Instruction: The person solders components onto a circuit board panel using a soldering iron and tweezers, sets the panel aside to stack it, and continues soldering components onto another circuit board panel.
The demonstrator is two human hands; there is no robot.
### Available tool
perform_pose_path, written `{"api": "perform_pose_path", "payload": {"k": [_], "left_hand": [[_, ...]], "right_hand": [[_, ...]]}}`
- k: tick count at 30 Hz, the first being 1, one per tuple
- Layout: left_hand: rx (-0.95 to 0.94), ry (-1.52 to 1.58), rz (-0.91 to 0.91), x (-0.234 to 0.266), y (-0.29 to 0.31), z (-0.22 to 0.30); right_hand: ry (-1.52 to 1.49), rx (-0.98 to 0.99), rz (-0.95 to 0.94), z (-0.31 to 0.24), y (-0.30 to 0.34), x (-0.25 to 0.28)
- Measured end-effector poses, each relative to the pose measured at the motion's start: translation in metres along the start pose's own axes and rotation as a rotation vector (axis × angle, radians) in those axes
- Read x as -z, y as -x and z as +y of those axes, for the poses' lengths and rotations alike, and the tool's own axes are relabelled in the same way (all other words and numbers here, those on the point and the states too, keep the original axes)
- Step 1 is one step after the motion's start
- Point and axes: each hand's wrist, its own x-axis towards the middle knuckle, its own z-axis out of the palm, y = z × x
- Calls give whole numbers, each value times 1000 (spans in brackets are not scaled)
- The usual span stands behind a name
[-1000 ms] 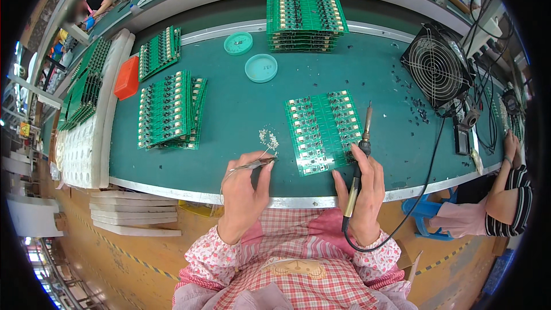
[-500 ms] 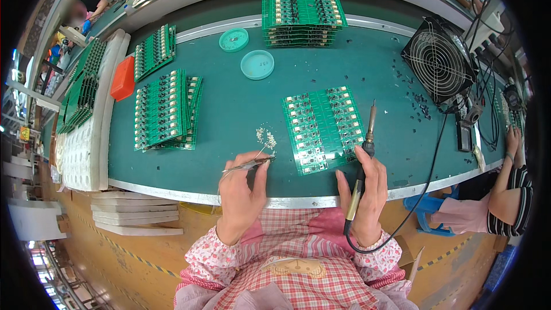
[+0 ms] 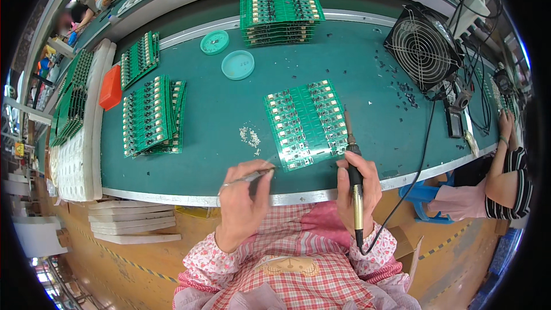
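Observation:
Pinched in the fingers of my left hand [image 3: 241,204] is a pair of tweezers [image 3: 248,177], its tip close to the near left corner of a green circuit board [image 3: 304,120]. Whether the tip grips a part is too small and blurred to tell. A scatter of tiny pale components [image 3: 250,138] lies on the green mat, left of the board. My right hand [image 3: 364,186] is wrapped round a soldering iron [image 3: 356,181], held upright beside the board's right edge with the tip pointing away from me. Two columns of white and black parts cover the board.
Stacked circuit boards stand at the back [image 3: 281,14] and left [image 3: 149,117]. Two turquoise dishes [image 3: 237,65] and a red box [image 3: 110,88] sit nearby. A black fan [image 3: 422,46] stands right, near black scraps [image 3: 406,95]. The iron's cord [image 3: 422,161] hangs right. Another person's arm [image 3: 502,143] is far right.
My left hand with the tweezers has moved from the pale components toward the board's near corner. The soldering iron has come nearer the board's right edge. The whole view has shifted slightly.

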Motion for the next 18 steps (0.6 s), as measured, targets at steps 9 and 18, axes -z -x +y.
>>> {"api": "perform_pose_path", "payload": {"k": [9,18], "left_hand": [[-68,36,-35,-17,2,6],[-86,3,-19,-19,2,7]], "right_hand": [[-48,-4,-13,1,1,2],[-59,-23,-31,2,2,4]]}}
